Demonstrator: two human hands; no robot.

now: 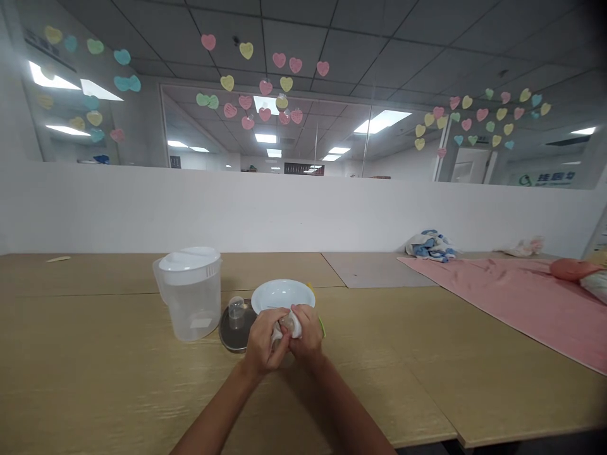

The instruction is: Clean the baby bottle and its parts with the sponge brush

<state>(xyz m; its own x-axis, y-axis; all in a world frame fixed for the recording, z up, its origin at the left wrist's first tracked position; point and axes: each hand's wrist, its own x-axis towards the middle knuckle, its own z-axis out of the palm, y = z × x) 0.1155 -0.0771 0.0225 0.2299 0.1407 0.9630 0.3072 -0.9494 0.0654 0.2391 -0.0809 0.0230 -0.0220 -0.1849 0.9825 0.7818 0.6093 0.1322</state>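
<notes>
My left hand (263,341) and my right hand (307,333) meet in front of me over the wooden table (118,379). Both are closed around a small white crumpled thing (290,323), perhaps a cloth or packet; I cannot make it out. Just behind the hands sits a white bowl (279,294). To its left a small clear cup (236,311) stands on a round dark metal tray (227,335). A clear plastic pitcher with a white lid (191,292) stands left of the tray. A yellow-green item peeks out at the bowl's right edge.
A pink cloth (512,303) covers the table's right side, with a blue-white bundle of fabric (430,245) at its far end. A white partition wall (294,208) runs behind the table. Paper hearts hang on the glass above.
</notes>
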